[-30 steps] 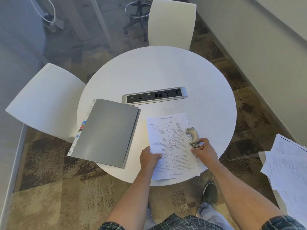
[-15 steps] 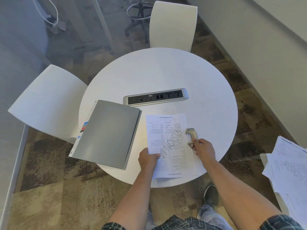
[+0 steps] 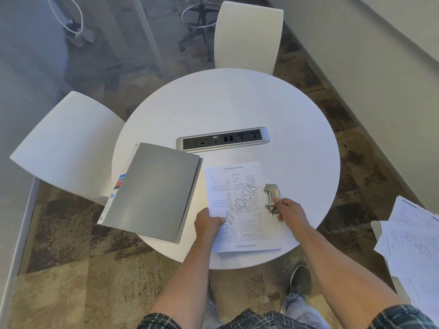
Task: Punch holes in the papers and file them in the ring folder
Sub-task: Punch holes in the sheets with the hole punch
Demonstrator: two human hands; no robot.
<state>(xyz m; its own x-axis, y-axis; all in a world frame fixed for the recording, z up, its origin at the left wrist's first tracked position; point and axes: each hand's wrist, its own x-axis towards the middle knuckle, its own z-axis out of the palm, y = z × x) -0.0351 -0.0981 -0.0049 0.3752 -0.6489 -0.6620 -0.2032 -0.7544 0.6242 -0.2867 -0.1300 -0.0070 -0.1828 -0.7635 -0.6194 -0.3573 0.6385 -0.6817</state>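
Here the papers (image 3: 240,205) lie on the tabletop (image 3: 237,108), long axis running away from the person, print upside down. The left hand (image 3: 209,225) pinches their left edge; the right hand (image 3: 288,210) grips the punch (image 3: 272,197) at the right edge. The folder (image 3: 152,191) lies closed, seemingly holding tabbed sheets.

round table (image 3: 237,103), socket strip (image 3: 223,138), two chairs (image 3: 248,34)

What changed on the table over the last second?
Little. The right hand slid forward along the silver metal hole punch at the edge of the printed paper sheets. The left hand still grips the sheets' left edge. The closed grey ring folder stayed put.
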